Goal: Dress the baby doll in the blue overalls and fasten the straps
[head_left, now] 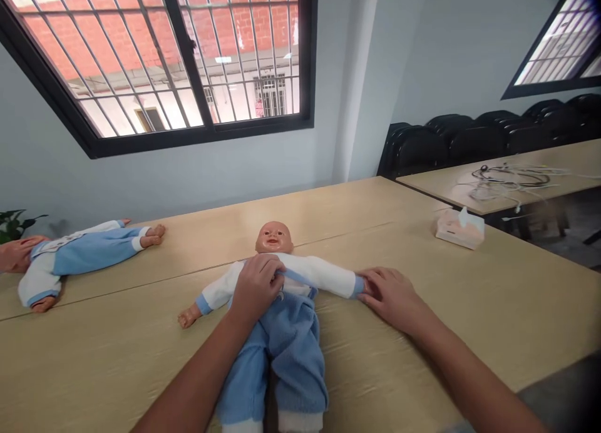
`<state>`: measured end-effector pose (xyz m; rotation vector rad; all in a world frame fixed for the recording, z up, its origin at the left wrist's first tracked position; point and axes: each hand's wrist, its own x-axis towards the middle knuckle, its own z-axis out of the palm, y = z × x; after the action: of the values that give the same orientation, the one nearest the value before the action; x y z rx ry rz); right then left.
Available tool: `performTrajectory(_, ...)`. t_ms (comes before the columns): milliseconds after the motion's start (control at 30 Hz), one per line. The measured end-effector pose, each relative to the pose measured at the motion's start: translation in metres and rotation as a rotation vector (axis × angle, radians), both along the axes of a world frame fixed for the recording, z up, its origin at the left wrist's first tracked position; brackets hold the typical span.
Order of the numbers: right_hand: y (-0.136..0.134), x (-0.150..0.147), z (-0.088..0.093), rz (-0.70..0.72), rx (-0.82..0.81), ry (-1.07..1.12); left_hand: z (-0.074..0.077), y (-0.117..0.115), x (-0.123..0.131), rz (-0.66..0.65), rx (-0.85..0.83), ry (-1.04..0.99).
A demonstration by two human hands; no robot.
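A baby doll (277, 308) in a white top and blue fleece overalls lies on its back on the wooden table (422, 358), head away from me. My left hand (257, 286) rests on its chest, fingers curled and pinching the blue strap near the collar. My right hand (392, 295) lies over the end of the doll's outstretched sleeve, fingers closed around the doll's hand.
A second doll (79, 254) in the same outfit lies at the far left of the table. A pink tissue pack (460, 228) sits at the right. Behind it stands another table with cables (509, 179) and black chairs (469, 139). A plant (12, 225) is at the left edge.
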<state>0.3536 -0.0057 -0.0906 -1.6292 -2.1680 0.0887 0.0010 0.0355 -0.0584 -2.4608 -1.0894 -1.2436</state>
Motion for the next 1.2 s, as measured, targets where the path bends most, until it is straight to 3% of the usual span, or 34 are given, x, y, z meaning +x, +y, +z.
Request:
performTrajectory(100,0.000,0.011,-0.009,0.088,-0.074,0.192,-0.001,0.001,-0.001,-0.001,0.000,-0.028)
performTrajectory(167,0.005,0.007,-0.003,0.114,-0.078,0.366,-0.001,0.001,-0.002,-0.004,-0.003,-0.041)
performTrajectory(267,0.019,-0.015,0.020,0.123,-0.029,0.616,-0.002,0.001,-0.003,-0.020,-0.010,-0.073)
performTrajectory(367,0.036,-0.059,0.048,0.188,-0.008,0.771,-0.003,0.000,-0.003,-0.049,-0.008,-0.138)
performTrajectory(433,0.045,-0.095,0.063,0.268,0.021,0.747,-0.003,-0.001,-0.003,-0.075,-0.009,-0.199)
performTrajectory(533,0.049,-0.138,0.074,0.466,0.039,0.492,0.003,-0.001,-0.002,-0.112,-0.052,-0.342)
performTrajectory(633,0.042,-0.152,0.074,0.623,-0.048,0.343,0.011,0.001,-0.001,-0.120,-0.199,-0.543)
performTrajectory(767,0.035,-0.144,0.067,0.688,-0.172,0.478,0.017,0.007,0.001,-0.141,-0.441,-0.647)
performTrajectory(1000,0.038,-0.148,0.057,0.593,-0.287,0.762,0.009,0.021,-0.005,-0.314,-0.723,-0.695)
performTrajectory(1100,0.036,-0.151,0.055,0.525,-0.332,0.862,0.006,0.025,-0.011,-0.299,-0.673,-0.547)
performTrajectory(1200,0.035,-0.150,0.053,0.492,-0.388,0.965,0.008,0.022,-0.015,-0.220,-0.420,-0.275)
